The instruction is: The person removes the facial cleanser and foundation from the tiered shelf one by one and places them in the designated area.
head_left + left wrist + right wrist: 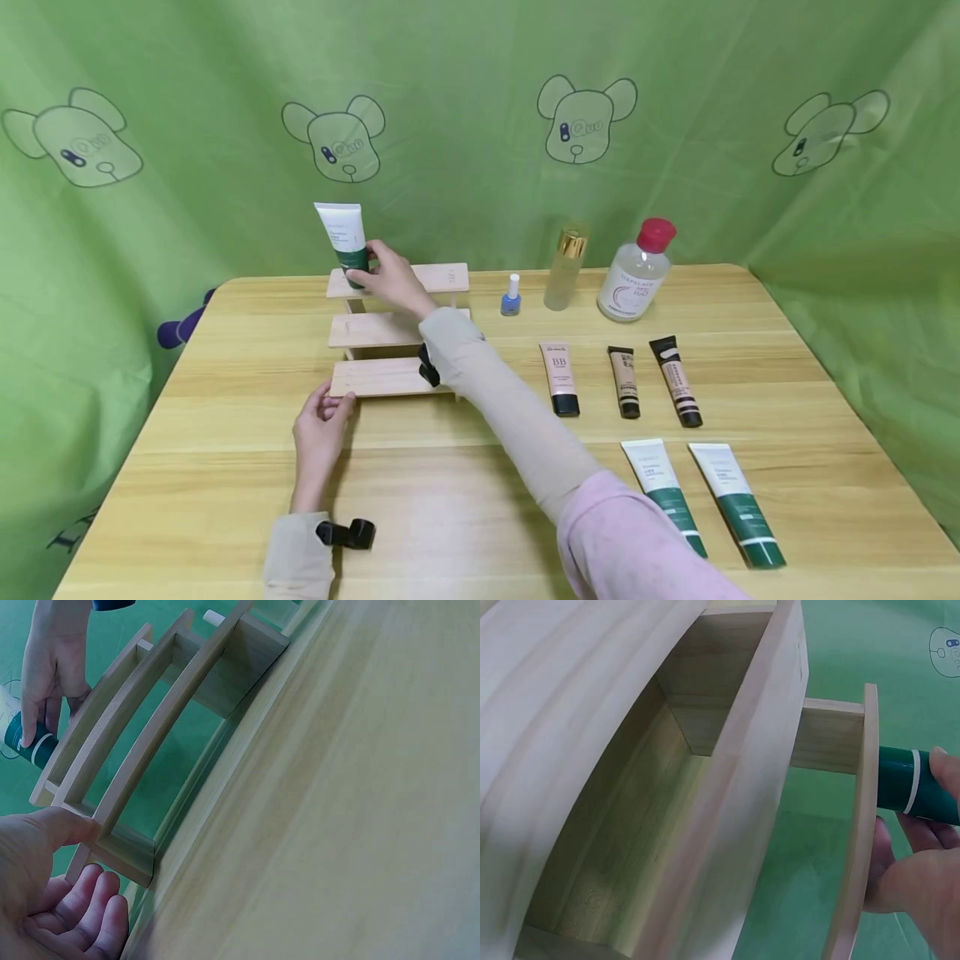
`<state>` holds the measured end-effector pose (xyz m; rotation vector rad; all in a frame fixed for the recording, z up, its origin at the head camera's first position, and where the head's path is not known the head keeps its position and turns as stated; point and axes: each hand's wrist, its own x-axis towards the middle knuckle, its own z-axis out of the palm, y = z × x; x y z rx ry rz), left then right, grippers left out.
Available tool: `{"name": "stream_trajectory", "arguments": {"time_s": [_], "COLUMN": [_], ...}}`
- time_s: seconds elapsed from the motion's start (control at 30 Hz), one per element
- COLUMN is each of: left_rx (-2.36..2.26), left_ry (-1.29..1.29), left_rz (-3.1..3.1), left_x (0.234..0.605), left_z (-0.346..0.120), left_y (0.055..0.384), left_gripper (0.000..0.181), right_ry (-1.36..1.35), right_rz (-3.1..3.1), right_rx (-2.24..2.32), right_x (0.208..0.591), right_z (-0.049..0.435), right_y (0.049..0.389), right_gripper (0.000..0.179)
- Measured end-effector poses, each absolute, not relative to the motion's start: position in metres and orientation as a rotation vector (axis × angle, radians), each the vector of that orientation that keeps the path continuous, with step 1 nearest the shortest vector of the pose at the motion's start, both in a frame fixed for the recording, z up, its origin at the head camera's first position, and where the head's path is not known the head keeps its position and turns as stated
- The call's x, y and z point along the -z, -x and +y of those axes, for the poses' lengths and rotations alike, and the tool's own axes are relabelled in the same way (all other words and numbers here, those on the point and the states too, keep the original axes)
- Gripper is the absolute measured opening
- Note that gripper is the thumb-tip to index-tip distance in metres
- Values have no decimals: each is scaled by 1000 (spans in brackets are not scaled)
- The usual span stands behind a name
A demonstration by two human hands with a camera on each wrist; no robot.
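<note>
A three-tier wooden stand (375,331) sits on the left part of the table. At its top tier, my right hand (395,279) grips a white and green squeeze tube (347,231), thumb on one side and fingers on the other. The tube is upright, cap down, and in the right wrist view its green cap end (896,780) is right at the top board. My left hand (318,429) holds the front left corner of the lowest tier. In the left wrist view the thumb lies on the board and the other fingers curl beneath it.
Right of the stand are a blue nail polish bottle (511,298), a gold-capped bottle (566,271) and a red-capped clear bottle (633,279). Before them lie a pink BB tube (559,375), two small tubes (624,379) and two white-green tubes (738,500). A green curtain (465,183) hangs behind.
</note>
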<state>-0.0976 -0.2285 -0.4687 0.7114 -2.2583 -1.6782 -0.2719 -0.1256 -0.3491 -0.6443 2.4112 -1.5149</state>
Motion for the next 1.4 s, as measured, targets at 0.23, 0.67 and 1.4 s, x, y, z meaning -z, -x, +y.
{"name": "stream_trajectory", "arguments": {"time_s": [0.23, 0.67, 1.4], "left_rx": [1671, 1657, 1670], "left_ry": [-699, -686, -697], "left_rz": [-2249, -2258, -2253], "left_x": [467, 467, 469], "left_z": [-228, -228, -228], "left_y": [99, 100, 97], "left_gripper": [46, 48, 48], "right_ry": [681, 692, 713], "right_rz": [2426, 2402, 2402], "right_rx": [1512, 1624, 1624], "right_x": [349, 353, 357], "right_z": [-118, -110, -85], "right_y": [273, 270, 245], "right_gripper": [45, 47, 47]}}
